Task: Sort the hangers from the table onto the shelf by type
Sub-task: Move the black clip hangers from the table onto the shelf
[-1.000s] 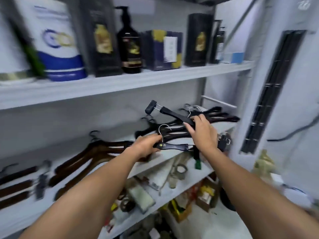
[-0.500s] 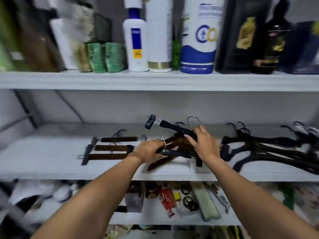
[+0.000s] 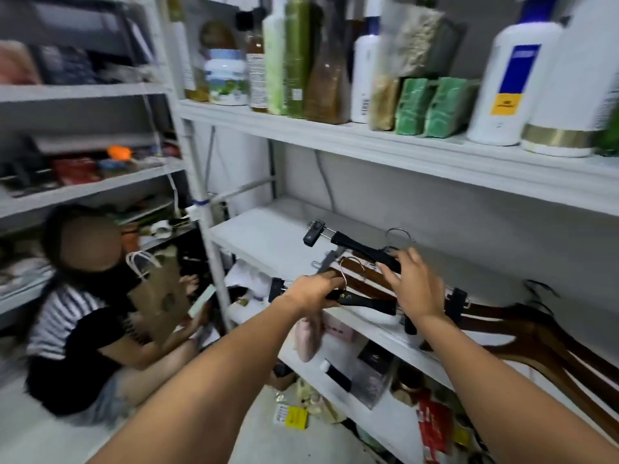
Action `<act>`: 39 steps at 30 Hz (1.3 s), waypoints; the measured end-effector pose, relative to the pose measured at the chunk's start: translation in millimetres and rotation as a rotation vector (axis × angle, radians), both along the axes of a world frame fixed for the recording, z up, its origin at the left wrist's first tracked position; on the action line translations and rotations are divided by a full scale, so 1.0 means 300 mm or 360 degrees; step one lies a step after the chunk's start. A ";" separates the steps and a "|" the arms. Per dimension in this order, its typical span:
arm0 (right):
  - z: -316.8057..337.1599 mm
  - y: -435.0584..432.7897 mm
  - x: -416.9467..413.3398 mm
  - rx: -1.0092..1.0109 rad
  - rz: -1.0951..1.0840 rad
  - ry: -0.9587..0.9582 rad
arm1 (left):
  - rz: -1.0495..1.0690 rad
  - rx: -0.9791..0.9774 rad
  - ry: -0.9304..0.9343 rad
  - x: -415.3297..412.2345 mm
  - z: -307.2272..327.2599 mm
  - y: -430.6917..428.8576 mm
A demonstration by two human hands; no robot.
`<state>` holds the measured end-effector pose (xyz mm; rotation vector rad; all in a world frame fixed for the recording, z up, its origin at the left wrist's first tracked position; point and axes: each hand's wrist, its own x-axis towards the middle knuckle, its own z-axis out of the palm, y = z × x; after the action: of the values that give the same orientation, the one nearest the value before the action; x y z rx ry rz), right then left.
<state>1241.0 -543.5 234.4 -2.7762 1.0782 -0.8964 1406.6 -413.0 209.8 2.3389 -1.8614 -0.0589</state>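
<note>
Black clip hangers, two in all, are held above the front edge of the middle shelf [image 3: 264, 239]. The lower hanger [image 3: 361, 300] is gripped at its bar by the left hand [image 3: 313, 291], fingers curled round it. The upper hanger [image 3: 361, 251], tilted with its clip end raised, is pinched by the spread fingers of the right hand [image 3: 417, 288]. Brown wooden hangers [image 3: 542, 333] lie on the shelf further right.

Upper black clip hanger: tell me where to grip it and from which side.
Grip the upper black hanger on its thick bar beside the hook, coming from the front and above, as the right hand does. The bar slopes up to the left, and its clip sits on thin wire, a poor grip.
</note>
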 end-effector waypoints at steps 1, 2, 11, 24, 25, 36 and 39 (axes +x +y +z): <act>-0.002 0.017 0.036 -0.0024 0.0040 0.0004 | 0.0069 0.0010 -0.0004 0.016 0.005 0.036; -0.005 0.035 0.070 -0.0041 0.0080 0.0002 | 0.0140 0.0028 -0.0012 0.030 0.010 0.071; -0.071 0.129 0.209 -0.0075 0.0332 -0.0046 | 0.0454 0.0078 -0.0005 0.091 -0.009 0.231; -0.120 0.009 0.344 -0.0031 0.0079 0.0027 | 0.0341 0.0043 0.0024 0.300 -0.042 0.119; -0.123 0.002 0.370 -0.0027 0.0048 0.0040 | 0.0318 0.0042 0.0032 0.334 -0.042 0.109; -0.151 -0.010 0.635 -0.0001 -0.0275 0.0066 | 0.0105 0.0045 0.0008 0.710 -0.028 0.030; -0.157 -0.002 0.685 0.0009 -0.0354 0.0083 | 0.0033 0.0056 -0.0001 0.788 -0.041 0.014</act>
<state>1446.5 -544.1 187.3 -2.7278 1.4177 -0.8415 1643.0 -408.7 197.5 2.3811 -1.8505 -0.0892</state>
